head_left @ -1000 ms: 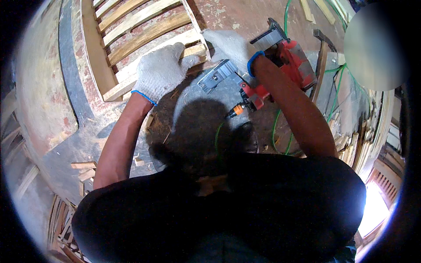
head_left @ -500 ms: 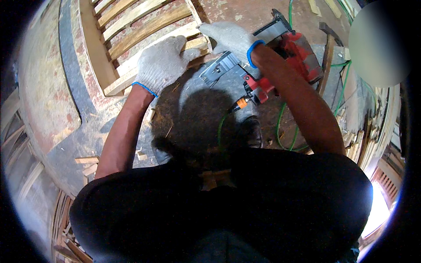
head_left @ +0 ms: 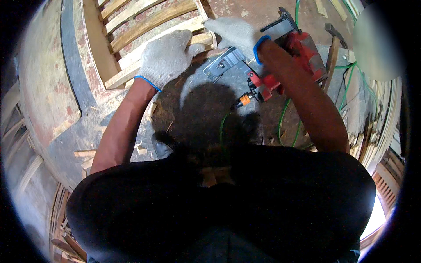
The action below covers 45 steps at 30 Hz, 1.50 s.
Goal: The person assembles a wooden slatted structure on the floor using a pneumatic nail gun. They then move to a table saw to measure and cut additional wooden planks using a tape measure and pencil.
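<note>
A slatted wooden frame (head_left: pixel 94 44) of pale boards lies on the floor at the far left. My left hand (head_left: pixel 166 55), in a white knit glove with a blue cuff, is closed over its nearest slats, thumb out to the right. In a matching glove, my right hand (head_left: pixel 232 31) grips the frame's right side board near the corner, its fingers partly hidden. Just under my right hand and forearm lies a red nail gun (head_left: pixel 265 85) with a silver magazine and an orange hose fitting. A second, larger red nail gun (head_left: pixel 309 57) rests beyond my right forearm.
A hammer (head_left: pixel 334 52) with a wooden handle lies right of the nail guns. Green air hoses (head_left: pixel 280 127) loop over the floor. Wood offcuts (head_left: pixel 85 154) lie at the left, and stacked strips (head_left: pixel 379 118) line the right. My head's shadow darkens the middle floor.
The whole view has shifted slightly, with the frame and nail guns appearing a little higher and further right. Both hands keep their places on the frame.
</note>
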### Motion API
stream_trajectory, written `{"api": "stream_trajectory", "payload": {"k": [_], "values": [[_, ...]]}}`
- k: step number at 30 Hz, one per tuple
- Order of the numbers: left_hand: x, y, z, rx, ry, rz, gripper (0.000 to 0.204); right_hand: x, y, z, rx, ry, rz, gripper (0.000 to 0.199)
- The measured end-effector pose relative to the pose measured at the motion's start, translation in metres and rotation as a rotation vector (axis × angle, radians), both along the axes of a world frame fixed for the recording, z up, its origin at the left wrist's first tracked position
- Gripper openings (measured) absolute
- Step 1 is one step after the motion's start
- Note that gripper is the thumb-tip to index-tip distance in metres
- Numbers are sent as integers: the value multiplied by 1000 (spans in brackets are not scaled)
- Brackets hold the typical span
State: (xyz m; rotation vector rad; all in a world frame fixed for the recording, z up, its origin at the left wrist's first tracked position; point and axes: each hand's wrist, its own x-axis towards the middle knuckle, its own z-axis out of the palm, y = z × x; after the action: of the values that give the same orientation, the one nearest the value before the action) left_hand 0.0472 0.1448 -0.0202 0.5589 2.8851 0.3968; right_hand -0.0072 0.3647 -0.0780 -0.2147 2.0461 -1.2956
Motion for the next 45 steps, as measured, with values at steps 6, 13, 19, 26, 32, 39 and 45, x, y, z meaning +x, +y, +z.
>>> {"api": "stream_trajectory", "payload": {"k": [6, 13, 19, 26, 32, 39, 45], "values": [[0, 0, 5, -82, -130, 15, 59, -5, -1, 21, 303, 401, 419, 44], [1, 4, 8, -87, -64, 1, 48, -6, -2, 17, 160, 157, 139, 45], [-3, 7, 3, -102, -121, -31, 52, 1, 40, 56, 451, 980, 439, 31], [0, 5, 17, -128, -229, -1, 56, 142, 120, 84, 96, -353, -855, 27], [9, -18, 18, -19, -49, -2, 49, 174, 133, 32, -176, -413, -1197, 29], [13, -9, 5, -91, -26, 40, 48, 173, 146, -5, -400, -175, -1189, 23], [13, -12, 7, -184, -84, 59, 48, 145, 117, 12, -565, -158, -1154, 20]]}}
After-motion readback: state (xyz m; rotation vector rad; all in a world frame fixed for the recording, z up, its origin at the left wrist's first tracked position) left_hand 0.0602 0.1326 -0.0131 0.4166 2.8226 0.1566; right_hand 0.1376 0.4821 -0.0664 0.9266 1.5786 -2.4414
